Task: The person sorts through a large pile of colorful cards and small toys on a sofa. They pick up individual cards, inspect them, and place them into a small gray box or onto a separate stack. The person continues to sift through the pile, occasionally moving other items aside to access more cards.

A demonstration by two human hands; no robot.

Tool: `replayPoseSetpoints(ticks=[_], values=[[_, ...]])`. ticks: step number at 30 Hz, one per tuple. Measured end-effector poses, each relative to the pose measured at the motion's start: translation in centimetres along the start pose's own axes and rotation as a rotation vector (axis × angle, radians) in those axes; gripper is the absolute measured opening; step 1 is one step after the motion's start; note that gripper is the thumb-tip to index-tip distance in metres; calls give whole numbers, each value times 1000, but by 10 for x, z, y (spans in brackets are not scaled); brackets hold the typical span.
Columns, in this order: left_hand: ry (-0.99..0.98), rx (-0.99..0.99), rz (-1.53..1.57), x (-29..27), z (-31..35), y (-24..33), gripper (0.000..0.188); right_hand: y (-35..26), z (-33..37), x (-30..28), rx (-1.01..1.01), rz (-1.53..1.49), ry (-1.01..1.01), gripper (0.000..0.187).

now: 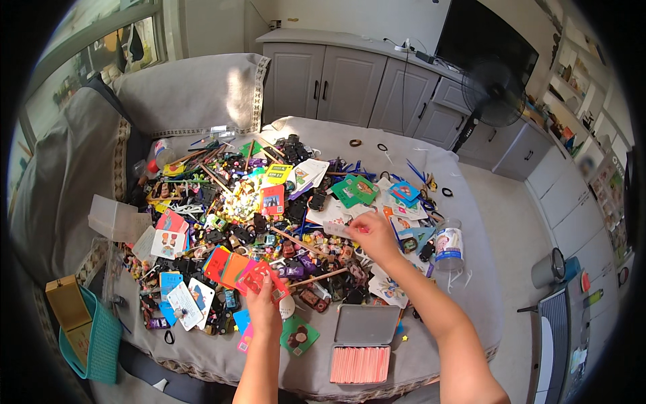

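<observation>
Your left hand (262, 300) is holding red cards (256, 273), leftward and nearer you than your right hand (375, 236), whose grip I cannot tell

Red card (278, 289), teal basket (104, 345)

PLACE: home, living room | sofa (185, 101) (cloth-draped) | large dark screen (486, 34) | standing fan (494, 92) | grey cabinets (351, 82)

The left grip (263, 296) pinches; the right grip (372, 236) sits farther forward.
</observation>
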State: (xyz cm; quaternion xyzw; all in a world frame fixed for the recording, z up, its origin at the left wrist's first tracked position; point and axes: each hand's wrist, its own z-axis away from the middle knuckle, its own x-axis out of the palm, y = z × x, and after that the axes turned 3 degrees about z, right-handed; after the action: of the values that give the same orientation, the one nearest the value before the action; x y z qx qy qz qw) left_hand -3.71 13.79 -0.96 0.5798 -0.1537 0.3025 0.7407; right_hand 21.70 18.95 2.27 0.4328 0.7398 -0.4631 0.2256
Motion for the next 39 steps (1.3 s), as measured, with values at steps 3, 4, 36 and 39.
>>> replayPoseSetpoints(ticks=[3, 4, 36, 39], values=[[-82, 1, 8, 5, 3, -2, 29, -26, 3, -7, 363, -632, -107, 17], [-136, 3, 34, 7, 4, -5, 30, -24, 11, 2, 336, -752, -142, 16], [-70, -42, 94, -2, -1, 6, 24, 95, -32, 4, 310, 412, -272, 44], [-73, -55, 91, -1, -2, 4, 23, 108, -40, -3, 292, 502, -115, 40]])
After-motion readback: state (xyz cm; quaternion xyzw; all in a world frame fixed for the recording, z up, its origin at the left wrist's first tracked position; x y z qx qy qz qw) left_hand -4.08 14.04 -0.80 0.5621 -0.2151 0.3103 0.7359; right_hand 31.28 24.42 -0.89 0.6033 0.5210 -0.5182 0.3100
